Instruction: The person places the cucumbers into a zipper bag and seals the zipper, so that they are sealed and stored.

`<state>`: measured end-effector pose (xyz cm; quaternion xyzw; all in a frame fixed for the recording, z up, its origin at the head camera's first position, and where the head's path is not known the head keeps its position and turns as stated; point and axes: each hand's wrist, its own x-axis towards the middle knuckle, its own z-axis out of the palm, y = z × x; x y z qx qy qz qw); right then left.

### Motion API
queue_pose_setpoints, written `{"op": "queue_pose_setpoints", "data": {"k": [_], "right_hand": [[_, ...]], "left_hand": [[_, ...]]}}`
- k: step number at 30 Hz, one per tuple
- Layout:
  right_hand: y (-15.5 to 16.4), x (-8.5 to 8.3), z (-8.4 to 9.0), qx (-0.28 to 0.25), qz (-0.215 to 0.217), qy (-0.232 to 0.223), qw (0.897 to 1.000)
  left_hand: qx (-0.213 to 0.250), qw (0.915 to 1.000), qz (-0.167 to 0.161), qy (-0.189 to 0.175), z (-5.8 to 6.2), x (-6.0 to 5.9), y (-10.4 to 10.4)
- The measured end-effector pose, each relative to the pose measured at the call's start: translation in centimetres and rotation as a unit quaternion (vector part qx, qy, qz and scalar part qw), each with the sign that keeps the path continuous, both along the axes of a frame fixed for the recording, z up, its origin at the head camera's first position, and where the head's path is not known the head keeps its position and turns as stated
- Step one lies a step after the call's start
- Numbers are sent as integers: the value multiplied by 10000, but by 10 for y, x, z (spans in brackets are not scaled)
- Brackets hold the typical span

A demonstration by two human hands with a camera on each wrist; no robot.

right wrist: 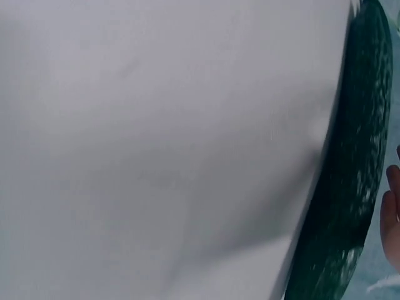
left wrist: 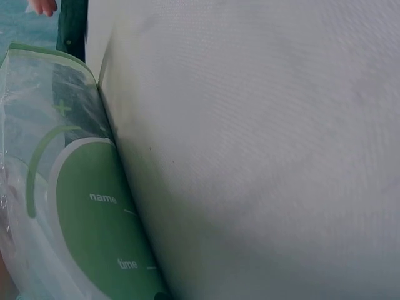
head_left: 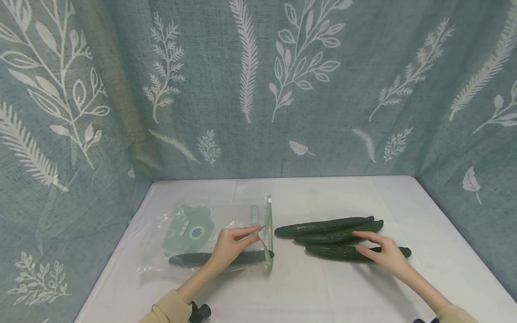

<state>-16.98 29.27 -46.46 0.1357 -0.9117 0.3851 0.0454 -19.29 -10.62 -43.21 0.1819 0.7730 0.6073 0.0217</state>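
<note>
My left hand (head_left: 231, 246) pinches the green-edged mouth of a clear zip bag (head_left: 238, 215) between thumb and fingers, holding that edge apart. One cucumber (head_left: 194, 259) lies inside the bag along its near side, partly hidden behind the left wrist. To the right of the bag three more cucumbers rest side by side: a far one (head_left: 323, 226), a middle one (head_left: 327, 236) and a near one (head_left: 331, 252). Over the near and middle ones is my right hand (head_left: 383, 255), thumb and fingers spread apart. In the right wrist view the near cucumber (right wrist: 350, 162) runs beside the fingertips (right wrist: 390, 215).
A white cloth (head_left: 315, 291) covers the table. Blue-green curtains (head_left: 282, 148) with white leaf patterns hang behind it and at both sides. The bag's green printed panel (left wrist: 106, 219) reads "name" and "time" in the left wrist view.
</note>
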Motion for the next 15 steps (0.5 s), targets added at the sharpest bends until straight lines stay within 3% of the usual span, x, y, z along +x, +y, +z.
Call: {"op": "queue_pose_setpoints", "data": {"k": [15], "right_hand": [[30,6,8,233,-229,-179,9993]], "left_hand": [[-87,9998,53,145,-2,0,-3]]}}
